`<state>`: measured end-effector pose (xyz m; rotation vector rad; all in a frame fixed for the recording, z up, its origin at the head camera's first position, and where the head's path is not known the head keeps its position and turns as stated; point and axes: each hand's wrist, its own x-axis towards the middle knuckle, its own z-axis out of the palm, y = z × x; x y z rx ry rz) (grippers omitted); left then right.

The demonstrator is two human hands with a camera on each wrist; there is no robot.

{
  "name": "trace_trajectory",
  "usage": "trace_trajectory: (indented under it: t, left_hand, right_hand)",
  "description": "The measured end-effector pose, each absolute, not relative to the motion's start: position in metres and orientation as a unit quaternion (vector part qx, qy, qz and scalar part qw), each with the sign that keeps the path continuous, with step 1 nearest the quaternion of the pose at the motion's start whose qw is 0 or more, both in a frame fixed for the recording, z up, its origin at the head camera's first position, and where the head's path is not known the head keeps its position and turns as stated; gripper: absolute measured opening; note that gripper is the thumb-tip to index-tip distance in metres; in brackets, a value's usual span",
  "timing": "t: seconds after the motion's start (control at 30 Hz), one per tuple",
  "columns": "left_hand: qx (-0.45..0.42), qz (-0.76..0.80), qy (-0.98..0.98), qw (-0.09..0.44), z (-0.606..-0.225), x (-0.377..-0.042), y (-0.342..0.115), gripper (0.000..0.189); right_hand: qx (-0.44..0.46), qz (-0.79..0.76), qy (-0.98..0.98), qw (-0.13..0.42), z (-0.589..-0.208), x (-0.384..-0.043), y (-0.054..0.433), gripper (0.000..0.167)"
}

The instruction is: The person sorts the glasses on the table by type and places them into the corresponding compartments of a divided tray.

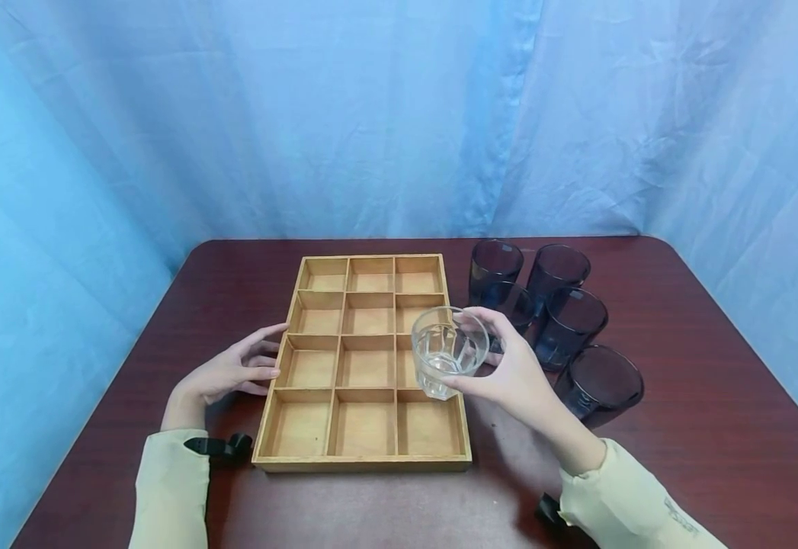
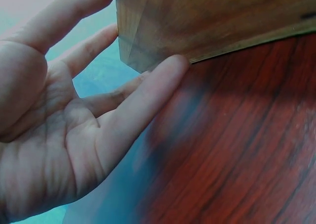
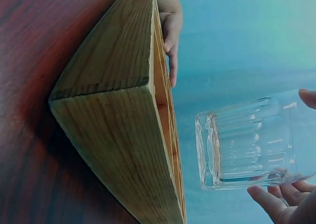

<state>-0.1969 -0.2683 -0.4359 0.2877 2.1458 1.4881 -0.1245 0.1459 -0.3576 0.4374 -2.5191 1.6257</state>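
Observation:
My right hand [image 1: 515, 374] grips a clear faceted glass [image 1: 433, 362] between thumb and fingers, near its rim. The glass is upright and held above the right column of a wooden compartment tray [image 1: 364, 462]. In the right wrist view, the thick base of the clear glass [image 3: 242, 150] is apart from the tray's wooden wall [image 3: 118, 135]. At the tray's left side, my left hand [image 1: 227, 372] rests with its fingertips against the outer wall. The left wrist view shows its extended fingers [image 2: 143, 103] at the tray's wooden side [image 2: 212, 21].
Several dark tinted glasses [image 1: 570, 324] stand in a cluster to the right of the tray, close beside my right forearm. The tray's compartments hold nothing. A dark red wooden table [image 1: 700, 427] bears everything, with blue curtains [image 1: 371, 114] behind and at both sides.

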Motion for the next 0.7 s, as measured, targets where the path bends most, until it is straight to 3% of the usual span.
trace_trajectory:
  t: [0.7]
  left_hand:
    - [0.099, 0.554, 0.786, 0.257, -0.437, -0.198, -0.268, 0.082]
  right_hand:
    - [0.134, 0.561, -0.816, 0.025, -0.350, -0.164, 0.108, 0.083]
